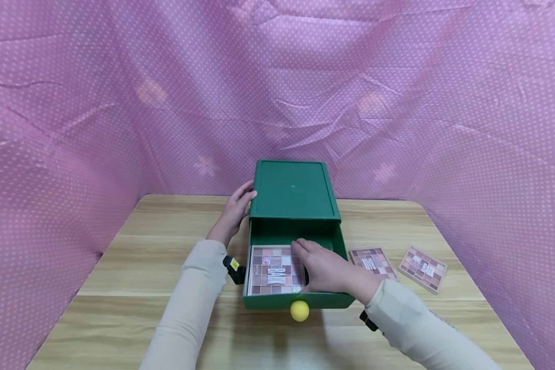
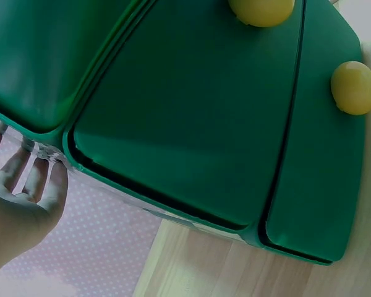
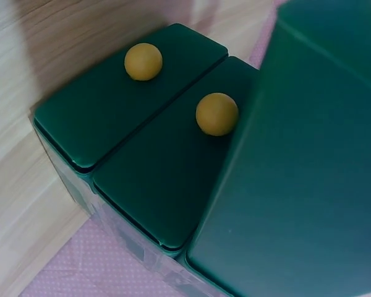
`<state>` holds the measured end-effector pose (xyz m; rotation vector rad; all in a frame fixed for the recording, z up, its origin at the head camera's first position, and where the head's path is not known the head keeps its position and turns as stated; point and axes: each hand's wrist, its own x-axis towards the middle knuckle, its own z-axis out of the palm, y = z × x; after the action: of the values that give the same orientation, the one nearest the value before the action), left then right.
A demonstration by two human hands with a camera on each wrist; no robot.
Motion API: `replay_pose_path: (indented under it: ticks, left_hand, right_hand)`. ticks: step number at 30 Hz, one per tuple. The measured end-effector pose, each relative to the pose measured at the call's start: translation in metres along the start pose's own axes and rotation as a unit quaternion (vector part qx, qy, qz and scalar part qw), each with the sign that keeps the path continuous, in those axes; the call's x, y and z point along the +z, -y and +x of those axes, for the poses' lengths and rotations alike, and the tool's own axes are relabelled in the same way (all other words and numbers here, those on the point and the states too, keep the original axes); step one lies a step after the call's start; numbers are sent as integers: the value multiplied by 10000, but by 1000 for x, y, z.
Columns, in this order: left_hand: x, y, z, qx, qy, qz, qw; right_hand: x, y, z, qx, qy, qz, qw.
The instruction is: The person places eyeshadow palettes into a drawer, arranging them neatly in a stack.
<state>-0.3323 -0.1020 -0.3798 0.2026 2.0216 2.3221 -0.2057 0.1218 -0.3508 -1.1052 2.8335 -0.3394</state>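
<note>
A green drawer cabinet [image 1: 293, 190] has its top drawer [image 1: 277, 301] pulled out, a yellow ball knob [image 1: 299, 311] on its front. Inside, at the left, lies an eyeshadow palette [image 1: 270, 270] with a clear lid and white lettering. My right hand [image 1: 326, 267] reaches into the drawer and grips this palette near its right end, fingers by the far edge and thumb by the near edge. The drawer hides that hand in the right wrist view. My left hand [image 1: 236, 210] rests its fairly straight fingers against the cabinet's left side, also seen in the left wrist view [image 2: 25, 198].
Two more eyeshadow palettes lie on the wooden table right of the cabinet, a nearer palette [image 1: 373, 262] and a farther-right palette [image 1: 423, 269]. Below the pulled-out drawer are two shut drawers with yellow knobs [image 3: 217, 114]. Pink dotted cloth [image 1: 203, 103] hangs behind the table.
</note>
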Motion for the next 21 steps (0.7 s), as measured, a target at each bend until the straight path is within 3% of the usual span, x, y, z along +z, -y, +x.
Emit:
replay_pose_path:
  ticks: [13, 18, 21]
  left_hand:
    - [1, 0, 0, 15, 17, 4, 10000]
    - [1, 1, 0, 46, -10, -20, 10000]
    - [1, 1, 0, 58, -10, -37, 10000]
  right_hand:
    - [-13, 1, -7, 322, 69, 402, 9986]
    - [-30, 0, -15, 364, -272, 1059, 9933]
    - [-41, -3, -22, 274, -589, 1616, 9847]
